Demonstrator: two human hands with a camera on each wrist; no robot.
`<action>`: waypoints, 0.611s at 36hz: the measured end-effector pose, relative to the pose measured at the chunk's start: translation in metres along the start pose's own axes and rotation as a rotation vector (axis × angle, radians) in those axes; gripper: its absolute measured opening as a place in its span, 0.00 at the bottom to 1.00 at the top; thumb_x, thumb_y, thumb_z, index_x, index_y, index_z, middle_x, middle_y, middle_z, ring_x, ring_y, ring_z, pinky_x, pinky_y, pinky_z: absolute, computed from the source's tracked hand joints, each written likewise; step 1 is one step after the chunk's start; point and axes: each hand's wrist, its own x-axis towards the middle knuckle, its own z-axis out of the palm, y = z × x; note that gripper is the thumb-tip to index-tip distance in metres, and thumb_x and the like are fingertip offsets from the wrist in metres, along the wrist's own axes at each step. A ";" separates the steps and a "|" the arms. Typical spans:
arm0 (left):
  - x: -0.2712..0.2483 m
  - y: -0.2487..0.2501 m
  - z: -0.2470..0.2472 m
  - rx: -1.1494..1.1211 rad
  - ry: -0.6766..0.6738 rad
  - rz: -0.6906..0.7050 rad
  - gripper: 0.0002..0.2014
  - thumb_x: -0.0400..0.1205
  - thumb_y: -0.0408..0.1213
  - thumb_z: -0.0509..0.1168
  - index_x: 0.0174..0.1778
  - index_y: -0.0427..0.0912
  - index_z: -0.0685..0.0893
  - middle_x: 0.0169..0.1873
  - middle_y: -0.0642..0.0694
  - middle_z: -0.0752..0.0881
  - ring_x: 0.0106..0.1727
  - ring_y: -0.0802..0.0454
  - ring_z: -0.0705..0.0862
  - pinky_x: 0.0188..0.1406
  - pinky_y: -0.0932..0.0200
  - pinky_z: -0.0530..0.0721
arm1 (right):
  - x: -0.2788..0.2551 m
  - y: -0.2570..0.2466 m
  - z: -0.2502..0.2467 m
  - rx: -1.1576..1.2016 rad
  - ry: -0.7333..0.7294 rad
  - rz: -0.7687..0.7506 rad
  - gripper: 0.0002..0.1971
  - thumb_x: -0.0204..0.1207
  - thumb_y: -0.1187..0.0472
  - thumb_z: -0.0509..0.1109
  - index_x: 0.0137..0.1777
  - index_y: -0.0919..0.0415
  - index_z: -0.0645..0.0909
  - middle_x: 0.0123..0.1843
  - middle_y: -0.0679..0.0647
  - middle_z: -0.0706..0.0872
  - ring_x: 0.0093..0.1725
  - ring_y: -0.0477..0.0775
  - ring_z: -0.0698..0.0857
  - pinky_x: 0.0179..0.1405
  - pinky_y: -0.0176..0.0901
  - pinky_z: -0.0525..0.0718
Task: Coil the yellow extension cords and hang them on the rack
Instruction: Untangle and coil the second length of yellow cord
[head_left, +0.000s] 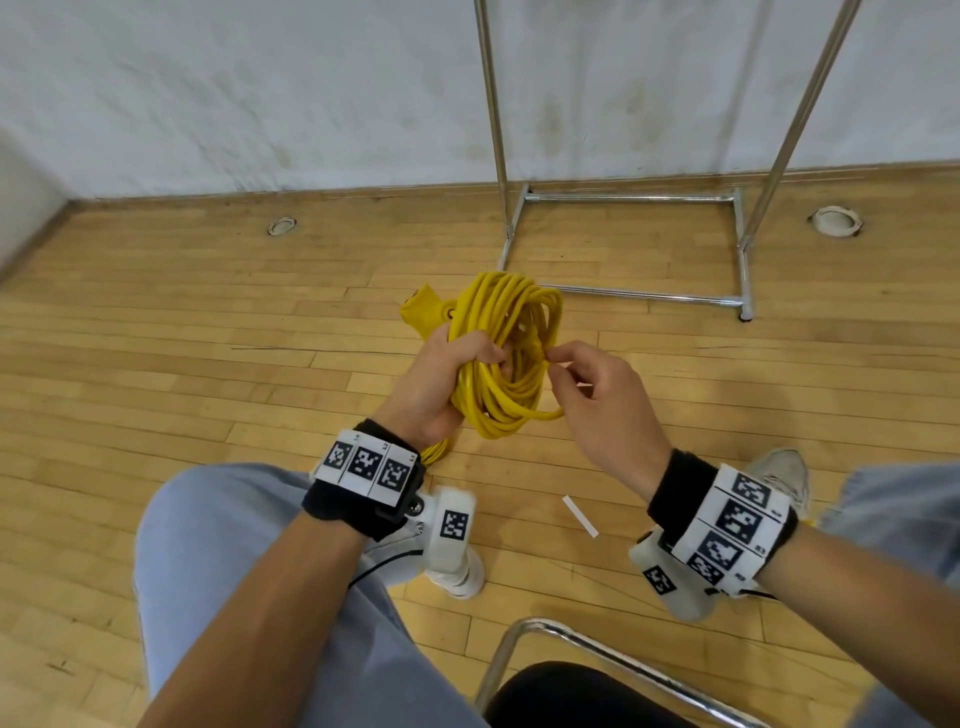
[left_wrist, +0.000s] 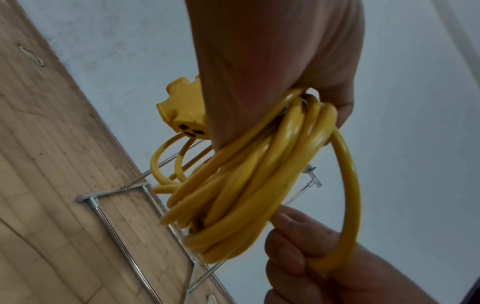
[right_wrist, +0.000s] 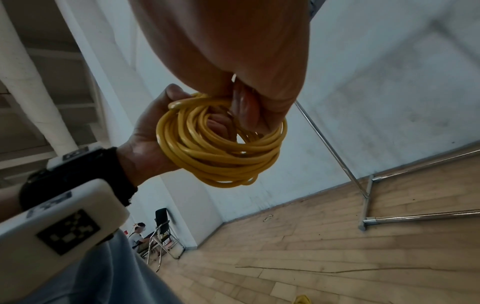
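Observation:
A yellow extension cord (head_left: 506, 353) is wound into a coil of several loops and held above the wooden floor. My left hand (head_left: 441, 382) grips one side of the coil (left_wrist: 249, 185), fingers wrapped round the bundle. Its yellow socket block (head_left: 422, 307) (left_wrist: 183, 112) sticks out past that hand. My right hand (head_left: 587, 395) pinches a loop (left_wrist: 345, 205) on the coil's right side (right_wrist: 221, 148) between thumb and fingers. The chrome rack (head_left: 628, 197) stands beyond the coil against the white wall; only its legs and base bars show.
I am seated; my jeans-clad knees (head_left: 218, 545) and a chair's chrome frame (head_left: 550, 639) fill the foreground. A white strip (head_left: 581, 515) lies on the floor. Round floor fittings (head_left: 835, 220) (head_left: 281, 225) sit near the wall. Another person sits by chairs (right_wrist: 140, 236) far off.

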 end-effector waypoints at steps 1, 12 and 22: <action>0.001 -0.001 0.000 0.023 0.017 0.007 0.20 0.60 0.31 0.72 0.48 0.34 0.82 0.35 0.40 0.81 0.36 0.45 0.81 0.37 0.54 0.84 | 0.002 0.002 -0.001 -0.017 -0.010 0.002 0.10 0.88 0.61 0.65 0.63 0.57 0.87 0.49 0.49 0.90 0.45 0.43 0.86 0.41 0.29 0.81; -0.004 -0.003 0.004 0.257 0.063 0.006 0.14 0.62 0.26 0.69 0.43 0.36 0.80 0.31 0.43 0.79 0.33 0.46 0.80 0.40 0.52 0.79 | 0.010 0.006 0.000 0.059 -0.072 0.022 0.09 0.85 0.60 0.71 0.59 0.56 0.91 0.48 0.40 0.91 0.44 0.37 0.86 0.48 0.34 0.83; -0.002 -0.007 0.007 0.259 0.039 -0.050 0.16 0.60 0.26 0.70 0.44 0.34 0.78 0.29 0.45 0.77 0.30 0.50 0.78 0.34 0.57 0.78 | 0.013 0.014 -0.002 0.153 -0.136 0.091 0.07 0.81 0.67 0.74 0.51 0.56 0.92 0.51 0.48 0.92 0.50 0.47 0.91 0.50 0.36 0.87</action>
